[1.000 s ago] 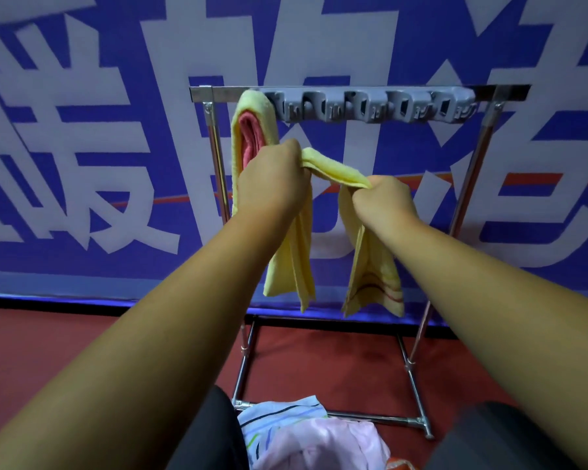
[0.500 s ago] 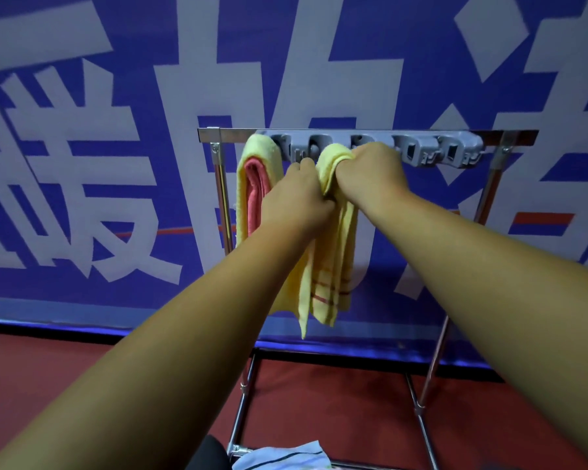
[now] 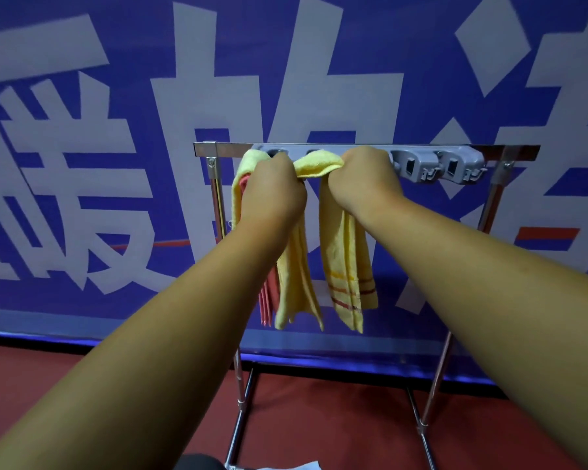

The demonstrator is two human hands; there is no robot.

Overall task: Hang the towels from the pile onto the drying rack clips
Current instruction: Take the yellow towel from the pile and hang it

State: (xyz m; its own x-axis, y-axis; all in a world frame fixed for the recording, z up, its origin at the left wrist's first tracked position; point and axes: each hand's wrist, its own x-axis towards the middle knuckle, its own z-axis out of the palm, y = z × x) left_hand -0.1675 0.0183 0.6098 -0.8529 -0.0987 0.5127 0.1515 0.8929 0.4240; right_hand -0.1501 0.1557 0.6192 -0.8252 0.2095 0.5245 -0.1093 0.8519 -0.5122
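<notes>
A metal drying rack (image 3: pixel 214 205) stands against the blue banner, with a grey clip strip (image 3: pixel 435 166) along its top bar. A yellow towel with red stripes (image 3: pixel 345 259) is stretched between my hands just under the clips. My left hand (image 3: pixel 272 195) grips its left part and my right hand (image 3: pixel 364 178) grips its right part, and both ends hang down. A yellow and pink towel (image 3: pixel 243 171) hangs from the leftmost clip, partly hidden behind my left hand.
Two grey clips on the right hold nothing. The rack's legs (image 3: pixel 421 422) stand on a red floor (image 3: pixel 336 418). A blue banner with large white characters (image 3: pixel 116 164) fills the background. A sliver of the towel pile (image 3: pixel 296 466) shows at the bottom edge.
My hands have moved apart at the clip strip, spreading the striped towel's top edge between them. The view has moved closer to the rack and most of the pile has left the frame.
</notes>
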